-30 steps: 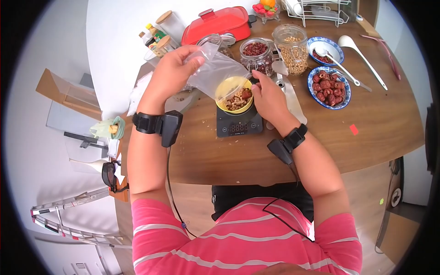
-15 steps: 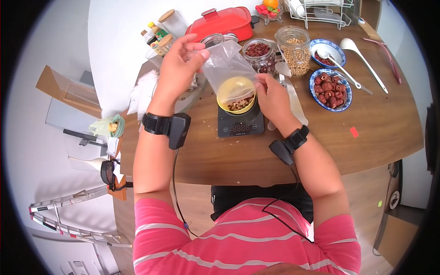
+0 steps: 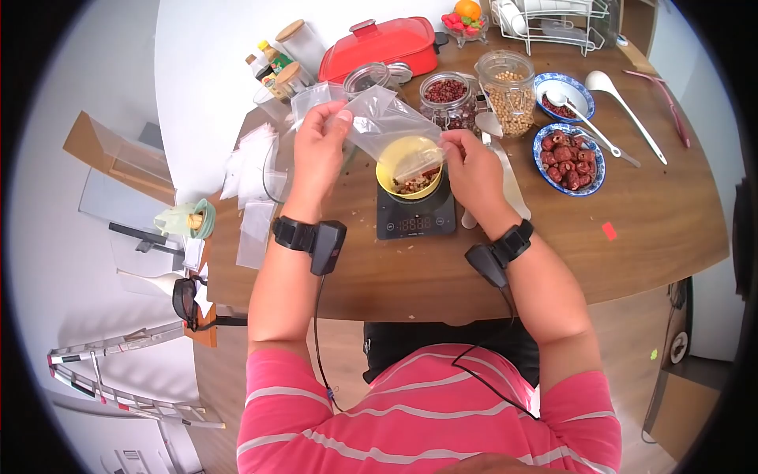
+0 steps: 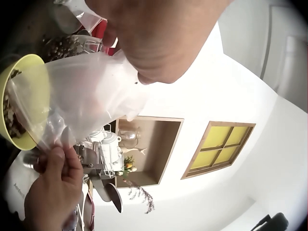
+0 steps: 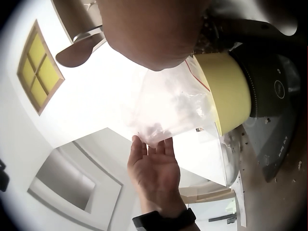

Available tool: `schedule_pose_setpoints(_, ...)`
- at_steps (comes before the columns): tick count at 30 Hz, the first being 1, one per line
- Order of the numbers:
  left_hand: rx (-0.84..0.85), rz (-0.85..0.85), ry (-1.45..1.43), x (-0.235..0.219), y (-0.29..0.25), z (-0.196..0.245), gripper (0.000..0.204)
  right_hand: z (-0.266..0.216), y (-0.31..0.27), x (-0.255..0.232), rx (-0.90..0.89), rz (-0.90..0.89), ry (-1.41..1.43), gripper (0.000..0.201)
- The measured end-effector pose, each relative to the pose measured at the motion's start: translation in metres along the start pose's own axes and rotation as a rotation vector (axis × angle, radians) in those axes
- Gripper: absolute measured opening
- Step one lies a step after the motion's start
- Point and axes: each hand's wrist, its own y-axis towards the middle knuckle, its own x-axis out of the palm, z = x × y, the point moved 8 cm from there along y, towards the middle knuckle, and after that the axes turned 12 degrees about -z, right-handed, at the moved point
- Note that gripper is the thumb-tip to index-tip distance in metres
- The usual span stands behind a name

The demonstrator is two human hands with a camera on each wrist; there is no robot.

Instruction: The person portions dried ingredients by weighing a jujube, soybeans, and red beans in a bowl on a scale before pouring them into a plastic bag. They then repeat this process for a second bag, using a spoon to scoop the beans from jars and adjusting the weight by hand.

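- The wooden counter (image 3: 632, 197) fills the head view; its far edge runs out of frame at the top, cutting off the wire rack (image 3: 553, 20).
- Behind the work sits the red lidded cooker (image 3: 379, 47), partly screened by the raised bag.
- The black kitchen scale (image 3: 414, 217) lies flat just in front of the person, its display legible only as lit digits.
- The yellow bowl (image 3: 395, 158) stands on the scale; the mix of nuts and red pieces inside is half hidden by plastic.
- The clear zip bag (image 3: 387, 118) hangs in the air directly over the bowl, tilted, its lower corner reaching the bowl's rim; whether anything is inside it is hard to tell through the glare.
- Left hand (image 3: 320, 146) grips the bag's upper end, thumb and fingers pinched on the plastic, up and left of the bowl.
- Right hand (image 3: 474, 170) pinches the bag's lower edge just beside the bowl's right rim; in the right wrist view only its underside shows, so the fingertips stay hidden.
- To the right stands the jar of soybeans (image 3: 509, 95), then the blue dish of red dates (image 3: 567, 148).
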Motion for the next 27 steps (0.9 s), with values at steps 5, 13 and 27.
schedule_pose_setpoints(5, -0.059, -0.134, 0.076, -0.006, -0.005, 0.015, 0.022, 0.000, 0.001, -0.006, 0.007, 0.039, 0.139, 0.016)
schedule_pose_setpoints(13, -0.112, -0.049, 0.205, -0.041, -0.014, 0.002, 0.019, -0.018, -0.004, -0.007, -0.072, 0.065, 0.065, 0.017)
schedule_pose_setpoints(27, 0.445, -0.277, 1.102, 0.009, -0.029, 0.104, 0.029, -0.037, -0.011, -0.007, -0.261, 0.107, -0.080, 0.014)
